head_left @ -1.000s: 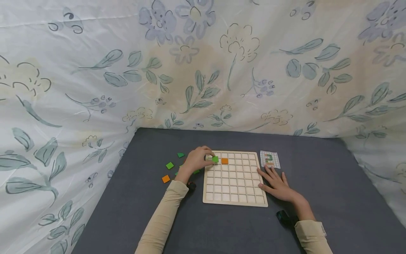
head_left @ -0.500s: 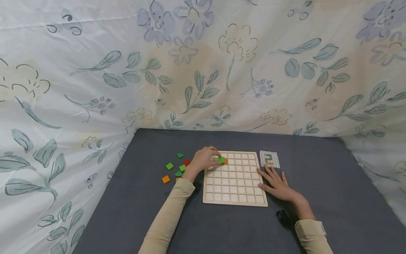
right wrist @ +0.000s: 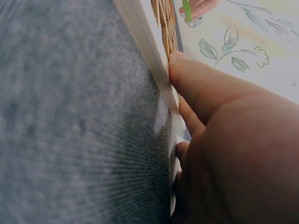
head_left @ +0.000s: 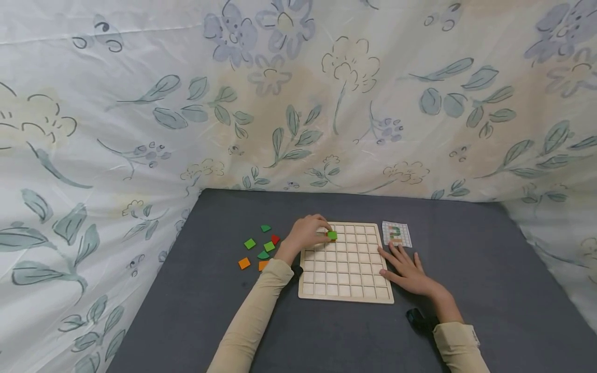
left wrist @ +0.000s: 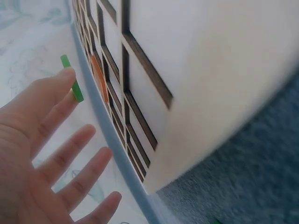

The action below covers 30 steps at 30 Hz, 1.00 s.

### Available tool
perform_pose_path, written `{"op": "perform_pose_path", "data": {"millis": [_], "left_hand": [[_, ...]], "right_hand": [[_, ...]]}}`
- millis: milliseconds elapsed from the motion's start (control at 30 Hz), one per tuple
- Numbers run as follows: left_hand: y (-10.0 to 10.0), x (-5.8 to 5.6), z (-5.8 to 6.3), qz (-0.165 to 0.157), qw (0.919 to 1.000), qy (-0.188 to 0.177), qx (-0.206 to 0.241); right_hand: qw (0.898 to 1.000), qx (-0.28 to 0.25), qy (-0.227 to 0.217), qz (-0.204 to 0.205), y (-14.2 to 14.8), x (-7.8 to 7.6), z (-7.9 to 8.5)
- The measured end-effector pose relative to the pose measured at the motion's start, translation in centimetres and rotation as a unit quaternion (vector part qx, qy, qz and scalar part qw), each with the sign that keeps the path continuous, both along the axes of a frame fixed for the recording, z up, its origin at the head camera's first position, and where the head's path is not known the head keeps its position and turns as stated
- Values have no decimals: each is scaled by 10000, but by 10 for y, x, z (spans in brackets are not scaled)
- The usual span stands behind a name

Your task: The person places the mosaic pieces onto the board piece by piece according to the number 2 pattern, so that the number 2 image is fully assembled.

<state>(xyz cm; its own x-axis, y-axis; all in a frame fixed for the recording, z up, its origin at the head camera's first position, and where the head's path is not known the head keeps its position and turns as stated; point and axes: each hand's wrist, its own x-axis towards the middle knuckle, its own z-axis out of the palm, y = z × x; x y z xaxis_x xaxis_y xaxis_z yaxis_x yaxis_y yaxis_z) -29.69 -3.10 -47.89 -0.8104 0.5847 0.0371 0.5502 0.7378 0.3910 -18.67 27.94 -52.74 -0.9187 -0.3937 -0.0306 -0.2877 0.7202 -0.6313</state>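
Note:
My left hand pinches a thin green square tile between thumb and forefinger, above the upper left part of a wooden grid board. In the left wrist view the tile, seen edge-on, stands apart from the board, and the other fingers are spread. An orange tile sits in one of the grid's cells; in the head view the green tile hides it. My right hand lies at the board's right side with fingers extended, its thumb touching the edge in the right wrist view.
Left of the board lie several loose pieces: green squares, rounded green pieces, orange squares and a red piece. A small printed grid card lies by the board's upper right corner. Floral cloth hangs behind the grey table.
My left hand has moved right with the green tile, from the board's upper left corner until it covers the orange tile. My right hand has stayed in place.

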Motion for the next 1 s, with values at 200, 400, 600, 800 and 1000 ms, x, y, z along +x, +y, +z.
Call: {"op": "perform_pose_path", "data": {"millis": [200, 400, 600, 800, 1000], "left_hand": [[7, -2, -6, -56, 9996, 194, -221], [13, -3, -9, -23, 9996, 142, -256], [19, -3, -7, -17, 9994, 195, -284], [23, -4, -8, 55, 9991, 208, -372], [25, -5, -8, 64, 9989, 212, -419]], "right_hand": [[10000, 32, -23, 26, -2, 3, -2], [10000, -26, -72, -5, -4, 6, -2], [10000, 38, 5, -51, -4, 5, -1], [10000, 55, 25, -37, -3, 3, -1], [9999, 98, 42, -39, -2, 2, -1]]}}
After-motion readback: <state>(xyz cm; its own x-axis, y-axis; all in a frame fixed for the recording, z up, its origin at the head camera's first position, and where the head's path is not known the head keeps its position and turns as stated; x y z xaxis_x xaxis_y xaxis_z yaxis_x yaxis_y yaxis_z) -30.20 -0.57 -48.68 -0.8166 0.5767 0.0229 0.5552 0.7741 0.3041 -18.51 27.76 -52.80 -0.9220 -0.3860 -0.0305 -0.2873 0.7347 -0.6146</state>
